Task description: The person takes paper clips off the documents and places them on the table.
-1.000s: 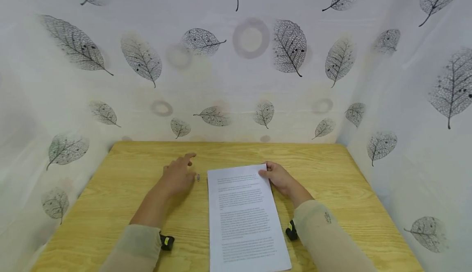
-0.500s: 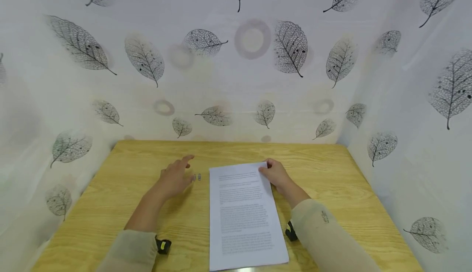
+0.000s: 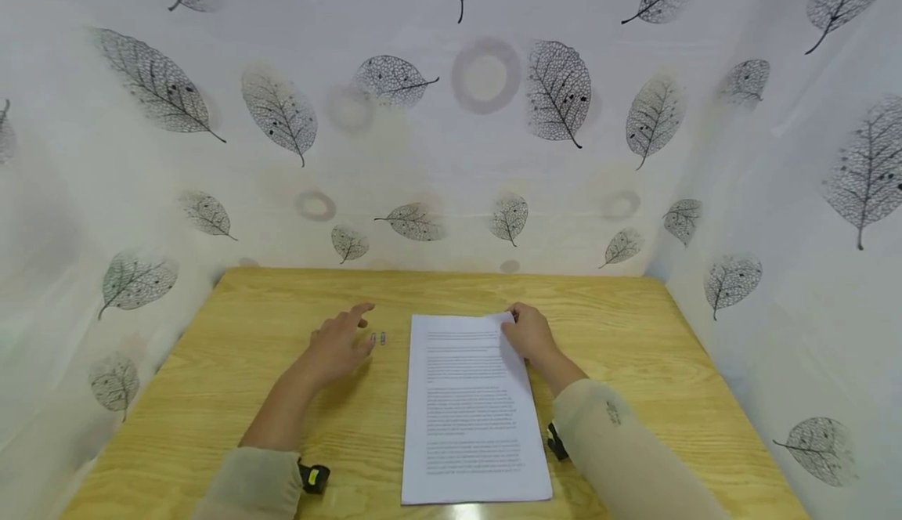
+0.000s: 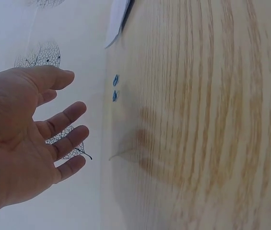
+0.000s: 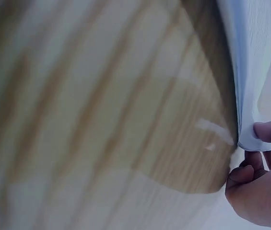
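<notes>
A stack of printed paper sheets lies lengthwise on the wooden table. At its far right corner my right hand pinches the sheets, thumb on top and fingers beneath; the right wrist view shows the thumb pressing the slightly curved paper edge. Left of the stack, my left hand hovers with fingers spread and holds nothing. Two small paper clips lie side by side just beyond its thumb. In the left wrist view the clips look bluish, apart from the loosely bent fingers.
The wood-grain table ends at a pale curtain with leaf prints, which stands along the back and both sides. Black wrist straps show at both sleeves.
The paper stack has shifted slightly right and straightened, with the right hand still gripping its corner. The left hand drew back a little, and the second clip came into sight beside its thumb.
</notes>
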A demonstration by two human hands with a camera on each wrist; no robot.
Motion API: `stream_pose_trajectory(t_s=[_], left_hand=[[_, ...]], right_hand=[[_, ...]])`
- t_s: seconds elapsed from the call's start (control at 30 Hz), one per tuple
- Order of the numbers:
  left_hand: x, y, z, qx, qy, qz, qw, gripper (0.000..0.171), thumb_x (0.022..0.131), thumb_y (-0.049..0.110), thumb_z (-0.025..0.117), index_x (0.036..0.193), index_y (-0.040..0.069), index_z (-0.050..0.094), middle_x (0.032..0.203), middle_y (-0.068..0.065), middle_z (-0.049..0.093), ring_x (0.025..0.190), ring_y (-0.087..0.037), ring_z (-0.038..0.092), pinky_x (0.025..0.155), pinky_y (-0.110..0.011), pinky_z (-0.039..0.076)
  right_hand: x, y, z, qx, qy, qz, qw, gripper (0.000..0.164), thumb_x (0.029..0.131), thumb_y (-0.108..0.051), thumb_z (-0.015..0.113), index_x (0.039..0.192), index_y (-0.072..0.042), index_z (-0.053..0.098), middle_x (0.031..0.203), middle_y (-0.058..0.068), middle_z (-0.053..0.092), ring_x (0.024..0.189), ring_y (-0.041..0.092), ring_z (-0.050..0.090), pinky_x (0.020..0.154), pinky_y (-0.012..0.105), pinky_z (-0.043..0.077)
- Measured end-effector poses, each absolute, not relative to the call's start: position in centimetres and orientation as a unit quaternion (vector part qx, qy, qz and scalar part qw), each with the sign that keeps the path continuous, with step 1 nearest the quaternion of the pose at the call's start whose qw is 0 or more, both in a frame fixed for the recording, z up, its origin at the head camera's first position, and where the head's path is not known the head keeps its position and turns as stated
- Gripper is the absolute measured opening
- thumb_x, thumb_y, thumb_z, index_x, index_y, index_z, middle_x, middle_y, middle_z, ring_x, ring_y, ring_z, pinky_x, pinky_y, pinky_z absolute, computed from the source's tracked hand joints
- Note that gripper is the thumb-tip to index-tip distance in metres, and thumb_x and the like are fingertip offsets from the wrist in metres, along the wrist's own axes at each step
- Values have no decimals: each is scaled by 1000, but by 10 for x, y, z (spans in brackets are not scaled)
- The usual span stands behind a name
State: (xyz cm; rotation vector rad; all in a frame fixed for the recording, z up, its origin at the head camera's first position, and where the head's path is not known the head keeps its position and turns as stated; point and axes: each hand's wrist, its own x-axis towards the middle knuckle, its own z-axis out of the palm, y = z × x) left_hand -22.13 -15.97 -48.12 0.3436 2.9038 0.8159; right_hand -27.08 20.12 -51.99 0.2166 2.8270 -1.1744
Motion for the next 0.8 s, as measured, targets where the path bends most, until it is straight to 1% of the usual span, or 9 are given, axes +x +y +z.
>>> stream_pose_trajectory(t_s=[0.1, 0.23, 0.4, 0.53, 0.6, 0.67, 0.8], left_hand=[[-221, -159, -483, 113, 953, 276, 54, 66, 98, 27, 62, 156, 21, 31, 139, -14, 60, 130, -48, 49, 103, -72, 33], [-220, -158, -485, 110, 950, 285, 58, 66, 98, 28, 62, 156, 22, 31, 139, -12, 59, 132, -47, 47, 104, -73, 31], [-218, -157, -488, 110, 948, 291, 62, 66, 98, 29, 62, 156, 23, 31, 139, -12, 59, 131, -46, 48, 104, -72, 31], [-217, -156, -490, 109, 948, 293, 63, 66, 98, 29, 62, 156, 22, 31, 139, -11, 59, 131, -46, 48, 104, -71, 31], [-216, -155, -490, 108, 948, 292, 61, 66, 98, 29, 62, 156, 22, 31, 139, -11, 59, 131, -45, 48, 104, -72, 32], [-216, -155, -490, 107, 949, 290, 61, 66, 98, 28, 62, 156, 22, 31, 139, -11, 60, 131, -45, 48, 104, -73, 31], [-215, -155, -491, 103, 949, 292, 64, 65, 99, 28, 61, 156, 22, 31, 139, -12, 59, 132, -45, 47, 106, -75, 29]], right_hand=[[-270, 201, -518, 67, 935, -346, 42, 23, 90, -14, 62, 111, -7, 67, 110, 13, 71, 95, 25, 65, 78, 33, 54], [-268, 201, -515, 63, 946, -313, 56, 28, 91, -16, 63, 117, -7, 66, 117, 15, 70, 102, 28, 67, 85, 38, 56], [-265, 201, -510, 53, 954, -290, 52, 35, 91, -17, 67, 123, -5, 60, 123, 20, 64, 109, 34, 64, 93, 45, 54], [-265, 201, -510, 58, 955, -284, 56, 38, 91, -20, 68, 124, -8, 54, 125, 20, 54, 101, 30, 60, 88, 42, 52], [-266, 202, -511, 58, 957, -278, 61, 36, 91, -21, 68, 122, -9, 54, 124, 19, 52, 98, 28, 59, 85, 39, 51], [-266, 203, -511, 52, 959, -271, 67, 32, 91, -21, 68, 118, -8, 56, 120, 18, 55, 95, 27, 59, 83, 39, 51], [-267, 205, -512, 36, 961, -262, 80, 26, 92, -20, 66, 114, -7, 59, 111, 13, 64, 94, 25, 61, 83, 38, 52]])
